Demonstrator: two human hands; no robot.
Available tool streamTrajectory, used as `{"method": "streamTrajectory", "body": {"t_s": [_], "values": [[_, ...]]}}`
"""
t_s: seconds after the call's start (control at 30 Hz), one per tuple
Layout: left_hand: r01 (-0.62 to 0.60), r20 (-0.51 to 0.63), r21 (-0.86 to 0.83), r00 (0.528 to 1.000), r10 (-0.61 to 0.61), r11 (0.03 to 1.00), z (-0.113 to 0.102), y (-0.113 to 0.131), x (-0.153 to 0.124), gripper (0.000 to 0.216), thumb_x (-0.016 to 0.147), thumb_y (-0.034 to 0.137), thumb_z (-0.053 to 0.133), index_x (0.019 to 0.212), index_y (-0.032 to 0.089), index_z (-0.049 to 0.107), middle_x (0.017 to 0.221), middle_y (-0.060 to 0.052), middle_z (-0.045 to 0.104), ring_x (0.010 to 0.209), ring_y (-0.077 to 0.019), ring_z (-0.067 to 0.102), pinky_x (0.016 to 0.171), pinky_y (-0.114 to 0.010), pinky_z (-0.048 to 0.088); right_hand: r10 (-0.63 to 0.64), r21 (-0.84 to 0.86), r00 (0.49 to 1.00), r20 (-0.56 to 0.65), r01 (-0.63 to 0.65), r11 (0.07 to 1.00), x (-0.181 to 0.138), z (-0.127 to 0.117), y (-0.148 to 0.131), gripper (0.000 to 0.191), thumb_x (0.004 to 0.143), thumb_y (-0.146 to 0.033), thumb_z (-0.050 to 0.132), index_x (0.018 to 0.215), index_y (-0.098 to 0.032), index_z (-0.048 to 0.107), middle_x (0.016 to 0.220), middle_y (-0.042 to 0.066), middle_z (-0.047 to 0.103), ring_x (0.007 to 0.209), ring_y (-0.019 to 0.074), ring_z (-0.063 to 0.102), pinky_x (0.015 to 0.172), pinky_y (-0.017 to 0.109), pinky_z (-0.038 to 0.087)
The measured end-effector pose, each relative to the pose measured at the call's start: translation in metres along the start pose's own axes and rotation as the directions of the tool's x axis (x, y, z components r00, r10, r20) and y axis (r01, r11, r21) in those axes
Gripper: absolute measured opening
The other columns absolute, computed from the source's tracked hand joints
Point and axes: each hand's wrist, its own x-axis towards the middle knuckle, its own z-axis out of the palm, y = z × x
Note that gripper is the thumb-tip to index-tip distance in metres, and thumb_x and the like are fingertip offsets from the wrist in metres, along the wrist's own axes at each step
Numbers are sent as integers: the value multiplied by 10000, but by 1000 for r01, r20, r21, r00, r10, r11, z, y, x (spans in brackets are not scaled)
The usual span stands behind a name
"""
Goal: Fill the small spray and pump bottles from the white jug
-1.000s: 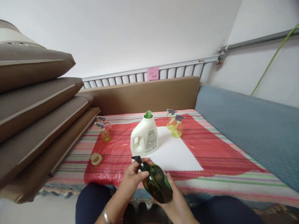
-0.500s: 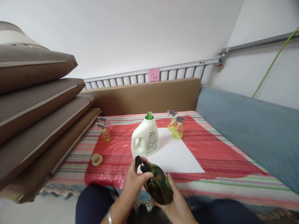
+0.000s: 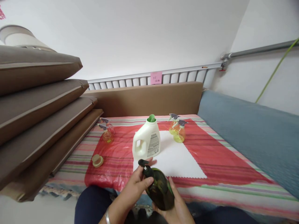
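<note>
A dark green pump bottle [image 3: 161, 193] is held tilted in front of my lap, its black pump head leaning to the left. My left hand [image 3: 135, 185] is closed round the neck, thumb on the pump collar, with some fingertips reaching past it. Around the lower body, my right hand [image 3: 177, 210] supports the bottle from the right and below. Just beyond my hands a white jug [image 3: 143, 141] stands upright, with a green spout in its uncapped mouth. A beige cap [image 3: 97, 160] lies to the left.
Two spray bottles [image 3: 179, 134] stand at the right of the jug and two more [image 3: 107, 136] at the far left. White paper [image 3: 187, 166] lies on a red plastic sheet [image 3: 210, 152]. Stacked brown cushions [image 3: 46, 90] rise at left; a blue padded side [image 3: 245, 124] borders the right.
The pump head has turned a little, and my left fingers have shifted and stretched out behind it. Both hands still hold the bottle. The view has tilted slightly upward.
</note>
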Motion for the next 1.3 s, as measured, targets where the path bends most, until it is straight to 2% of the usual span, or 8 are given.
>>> {"method": "streamTrajectory", "body": {"t_s": [0.17,0.37,0.53,0.8,0.9,0.97,1.1,1.3], "values": [[-60,-212,111,974,83,992,4,1,1,258,592,225,757,806,165,626,837,-44,666,842,-219,598,793,-330,455,-14,-13,1000,-2,14,1000,-2,0,0,385,729,-505,624,882,-155,677,820,110,734,728,220,654,634,335,444],[-80,-255,-5,964,76,997,6,2,1,247,671,247,706,847,184,545,929,-63,682,916,-215,607,810,-331,451,-29,-39,999,-35,28,999,-5,5,1,389,737,-512,610,862,-149,678,803,104,735,711,211,650,610,320,441],[-202,-394,-18,902,178,979,3,17,-1,234,701,285,685,855,177,546,794,-33,667,777,-178,614,722,-296,465,-33,-29,999,-40,32,999,-4,3,1,371,742,-494,614,868,-151,674,817,91,735,706,199,648,607,314,446],[-230,-429,189,855,292,954,0,21,-7,154,704,278,676,761,189,564,679,-3,621,816,-189,601,804,-297,426,32,-63,999,-41,-35,997,4,-10,-2,427,723,-550,604,874,-156,670,825,102,732,706,208,645,628,336,467],[-174,-367,203,899,240,964,3,19,-5,156,678,271,696,696,174,575,633,-4,609,708,-177,592,781,-315,440,42,-68,998,-48,-45,997,5,-11,-2,424,732,-552,593,885,-164,667,816,93,733,703,206,649,612,326,471],[-192,-372,143,899,232,971,2,21,-2,162,684,268,692,662,172,564,585,10,593,642,-157,580,783,-323,446,57,-63,997,-58,-61,996,6,-12,-3,425,733,-559,586,864,-163,671,794,91,734,684,205,650,592,322,471],[-377,-509,-120,818,270,918,-13,31,13,134,751,286,624,698,184,556,555,45,575,549,-115,550,787,-339,464,83,-25,995,-60,-84,996,7,-15,-7,443,744,-576,560,786,-151,678,761,95,736,664,204,652,602,334,484],[-413,-621,-347,774,123,842,-49,19,62,209,726,327,582,603,161,609,643,-21,661,742,-180,631,856,-385,445,9,-102,996,-92,-19,995,10,-34,-13,331,695,-555,626,705,-227,670,678,44,729,623,206,659,645,363,521]]}}
